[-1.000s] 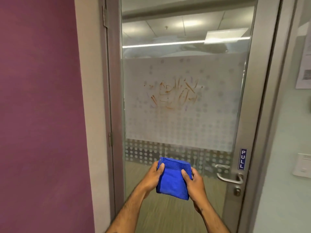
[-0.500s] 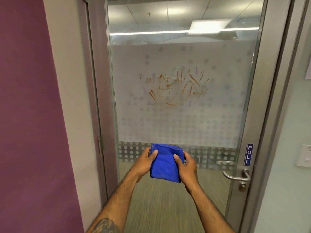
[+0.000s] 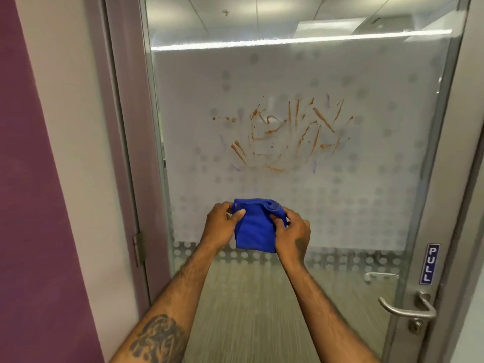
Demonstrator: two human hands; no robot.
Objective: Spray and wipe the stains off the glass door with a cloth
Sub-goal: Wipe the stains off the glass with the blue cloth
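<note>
- Blue cloth (image 3: pixel 255 229), folded into a thick pad, is held up in the air directly below the stains (image 3: pixel 285 132), in front of the glass door (image 3: pixel 199 100). Contact with the glass: cannot tell.
- Left hand (image 3: pixel 221 226): fingers (image 3: pixel 239 213) pinch the cloth's upper left edge, thumb on the near face.
- Right hand (image 3: pixel 292 237): fingers (image 3: pixel 277 218) curl round the upper right corner, where the fabric is rolled into a bunch.
- Stains: orange-brown streaks and dots fanned outward, with a few faint purple marks, on the frosted band at mid-door. They are in full view; cloth and both hands sit lower than them.
- Around the stains: frosted film with a grey dot pattern. Further below, clear glass shows a striped floor (image 3: pixel 248 297) beyond.
- Below and right of the stains: blue PULL sign (image 3: pixel 429 263) on the metal stile, with a lever handle (image 3: pixel 406 310) under it. A second handle (image 3: pixel 381 276) shows through the glass.
- Left of the stains: grey door frame (image 3: pixel 125 127) with a hinge (image 3: pixel 138 248), then a pale strip, then a purple wall (image 3: pixel 31 231).
- Above the stains: a bright light strip (image 3: pixel 288 43) shows across the clear glass.
- Well below and left of the stains: a tattoo (image 3: pixel 157 339) on the left forearm.
</note>
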